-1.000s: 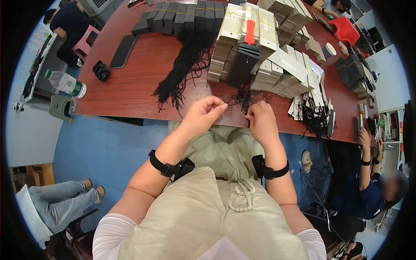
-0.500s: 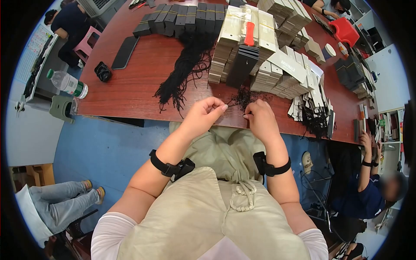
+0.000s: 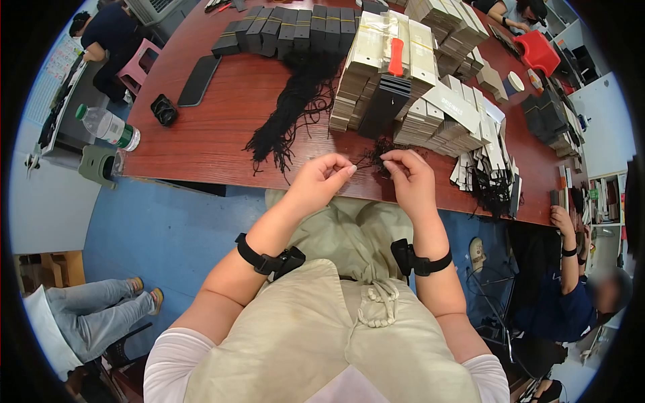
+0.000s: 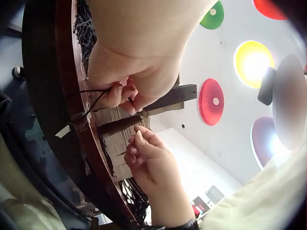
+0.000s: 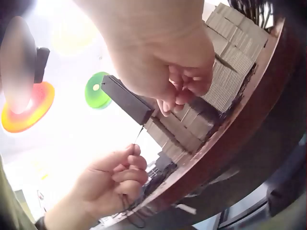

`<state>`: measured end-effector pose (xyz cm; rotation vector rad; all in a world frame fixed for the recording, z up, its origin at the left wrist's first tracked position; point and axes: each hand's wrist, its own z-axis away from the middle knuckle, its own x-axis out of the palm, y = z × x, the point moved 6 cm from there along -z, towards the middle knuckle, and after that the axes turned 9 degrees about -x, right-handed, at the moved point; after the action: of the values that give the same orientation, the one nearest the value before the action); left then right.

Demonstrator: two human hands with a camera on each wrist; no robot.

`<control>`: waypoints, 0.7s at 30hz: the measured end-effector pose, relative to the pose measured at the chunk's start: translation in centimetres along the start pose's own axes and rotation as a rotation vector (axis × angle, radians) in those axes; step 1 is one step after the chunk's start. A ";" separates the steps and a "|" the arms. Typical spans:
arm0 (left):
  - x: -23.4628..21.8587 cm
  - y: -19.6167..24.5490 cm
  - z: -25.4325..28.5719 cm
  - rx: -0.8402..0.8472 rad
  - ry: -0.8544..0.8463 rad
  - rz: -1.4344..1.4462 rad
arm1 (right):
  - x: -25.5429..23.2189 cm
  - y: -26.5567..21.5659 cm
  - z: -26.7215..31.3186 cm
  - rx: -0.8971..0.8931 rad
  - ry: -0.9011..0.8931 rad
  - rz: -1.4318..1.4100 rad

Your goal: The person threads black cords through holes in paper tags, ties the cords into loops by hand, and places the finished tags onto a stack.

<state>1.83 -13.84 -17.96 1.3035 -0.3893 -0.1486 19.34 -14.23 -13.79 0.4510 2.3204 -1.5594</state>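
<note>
Both hands pinch one thin black string (image 3: 366,161) at the red-brown surface's (image 3: 215,127) near edge: the left hand (image 3: 316,181) and right hand (image 3: 410,178) each hold it in a closed fingertip grip, tag stacks (image 3: 430,114) just beyond.

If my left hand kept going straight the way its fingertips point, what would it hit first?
Probably the right hand: the left hand points across at it along the thin black string between them, though depth is unclear.
</note>
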 end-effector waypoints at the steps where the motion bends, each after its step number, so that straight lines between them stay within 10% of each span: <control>1: 0.0 0.1 0.0 0.007 0.004 -0.008 | 0.4 0.7 0.2 0.100 0.015 -0.167; 10: 0.0 0.2 0.2 0.067 0.011 -0.086 | 2.4 1.9 0.8 0.538 -0.082 -0.947; 21: 0.1 0.5 0.2 0.108 0.016 -0.121 | 3.1 2.1 1.1 0.651 -0.135 -1.036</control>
<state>1.83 -13.94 -17.40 1.4347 -0.3078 -0.2212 17.53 -14.17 -17.24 -0.8697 1.9348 -2.6736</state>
